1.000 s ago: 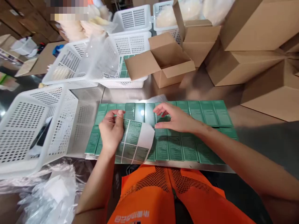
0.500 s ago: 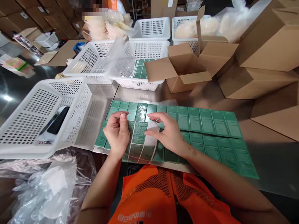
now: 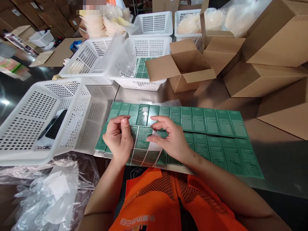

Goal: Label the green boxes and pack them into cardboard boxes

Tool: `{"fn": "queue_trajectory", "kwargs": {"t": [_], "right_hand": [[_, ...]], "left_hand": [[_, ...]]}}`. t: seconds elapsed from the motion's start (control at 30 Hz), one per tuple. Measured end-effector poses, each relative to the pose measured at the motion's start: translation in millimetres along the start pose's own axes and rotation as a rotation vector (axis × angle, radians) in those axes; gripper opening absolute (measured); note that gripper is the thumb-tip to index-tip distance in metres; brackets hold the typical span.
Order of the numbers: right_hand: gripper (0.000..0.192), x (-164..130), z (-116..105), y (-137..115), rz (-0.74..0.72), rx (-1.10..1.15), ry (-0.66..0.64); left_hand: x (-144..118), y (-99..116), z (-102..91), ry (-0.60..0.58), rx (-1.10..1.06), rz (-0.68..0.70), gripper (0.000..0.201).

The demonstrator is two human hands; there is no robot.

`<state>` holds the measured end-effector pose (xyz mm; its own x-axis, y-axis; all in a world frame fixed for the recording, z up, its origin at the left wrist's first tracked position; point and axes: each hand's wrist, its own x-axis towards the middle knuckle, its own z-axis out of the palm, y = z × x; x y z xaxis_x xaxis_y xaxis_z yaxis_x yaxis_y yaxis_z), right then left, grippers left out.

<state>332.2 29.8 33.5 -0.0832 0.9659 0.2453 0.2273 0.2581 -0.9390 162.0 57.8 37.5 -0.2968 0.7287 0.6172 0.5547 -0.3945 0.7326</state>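
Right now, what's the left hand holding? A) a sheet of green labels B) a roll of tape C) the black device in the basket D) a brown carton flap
A: the left hand grips the label sheet over the rows of green boxes, while the right hand has its fingertips on one label.

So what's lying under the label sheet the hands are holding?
Green boxes in two rows on the steel table. The label sheet and both hands, left and right, cover the near-left ones.
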Motion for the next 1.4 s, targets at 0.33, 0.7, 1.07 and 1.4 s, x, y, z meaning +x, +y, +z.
{"fn": "queue_trajectory", "kwargs": {"t": [0.33,0.7,1.07,1.4], "right_hand": [[0.011,-3,6,6,0.034,-0.097,0.03],[0.032,-7,7,22,-0.451,-0.549,0.203],[0.022,-22,-26,-27,-0.787,-0.203,-0.243],[0.018,76,-80,57,0.358,0.009,0.027]], "left_hand": [[-2,-2,3.4,-0.081,0.123,-0.028,0.021],[4,-2,11.4,-0.14,0.193,-0.108,0.023],[27,-41,22.3,-0.366,0.228,-0.317,0.028],[7,-28,49.0,-1.088,0.025,-0.391,0.038]]}}
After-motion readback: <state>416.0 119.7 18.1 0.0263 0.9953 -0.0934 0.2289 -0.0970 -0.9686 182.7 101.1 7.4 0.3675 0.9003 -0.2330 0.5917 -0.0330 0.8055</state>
